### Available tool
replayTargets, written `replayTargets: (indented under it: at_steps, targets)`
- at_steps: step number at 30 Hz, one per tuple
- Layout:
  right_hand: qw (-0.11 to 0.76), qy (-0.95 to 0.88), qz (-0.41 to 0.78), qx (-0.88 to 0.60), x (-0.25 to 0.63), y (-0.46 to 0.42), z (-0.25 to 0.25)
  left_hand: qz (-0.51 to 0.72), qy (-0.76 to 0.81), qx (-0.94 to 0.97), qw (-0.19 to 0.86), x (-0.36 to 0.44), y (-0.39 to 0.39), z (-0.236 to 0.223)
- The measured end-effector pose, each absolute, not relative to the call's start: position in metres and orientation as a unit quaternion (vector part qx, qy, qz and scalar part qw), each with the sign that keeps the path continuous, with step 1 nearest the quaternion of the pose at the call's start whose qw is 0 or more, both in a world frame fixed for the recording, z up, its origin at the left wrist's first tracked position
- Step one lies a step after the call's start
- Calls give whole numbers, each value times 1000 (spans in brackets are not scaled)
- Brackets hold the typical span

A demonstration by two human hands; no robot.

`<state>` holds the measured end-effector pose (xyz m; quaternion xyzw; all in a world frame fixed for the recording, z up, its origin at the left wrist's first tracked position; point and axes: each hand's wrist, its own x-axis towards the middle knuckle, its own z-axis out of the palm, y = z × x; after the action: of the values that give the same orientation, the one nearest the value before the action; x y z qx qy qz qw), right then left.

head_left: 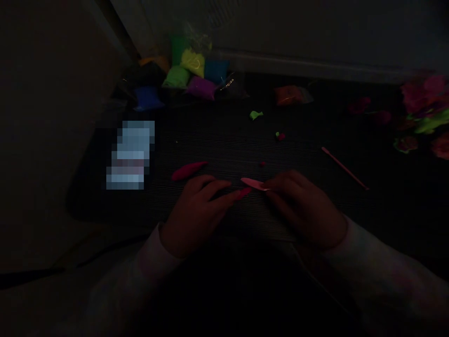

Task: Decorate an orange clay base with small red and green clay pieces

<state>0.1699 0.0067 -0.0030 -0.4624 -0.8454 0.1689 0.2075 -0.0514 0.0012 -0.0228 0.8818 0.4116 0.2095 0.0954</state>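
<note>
One tool (pixel 253 183) — in right grip (pixel 305 203), seemingly

Long, pale sleeves (pixel 380 264), faintly mottled pink; bare fingers (pixel 214 188)

One end of the pink tool (pixel 253 183) is hidden by the right hand (pixel 307 206), and part of the pink clay strip (pixel 244 192) by the left hand (pixel 199 213). The lit screen (pixel 131 154) is blurred into squares. The flowers (pixel 426 100) are cut off by the right edge.
</note>
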Motion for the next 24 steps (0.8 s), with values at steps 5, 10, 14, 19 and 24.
replayTargets:
  at_steps: [5, 10, 14, 19, 24]
  targets:
    - [193, -847, 141, -474, 168, -2, -7, 235, 413, 875, 90, -47, -1, -22]
    - [178, -857, 122, -469, 162, -16, -8, 247, 414, 873, 82, -47, -4, -19]
    - [162, -866, 109, -459, 154, -25, -10, 257, 421, 867, 67, -51, -6, -17]
    - [153, -883, 74, -438, 148, -28, -12, 258, 437, 860, 48, -53, -7, -15]
    - [148, -894, 54, -419, 146, -28, -12, 240, 417, 876, 44, -52, -7, -15]
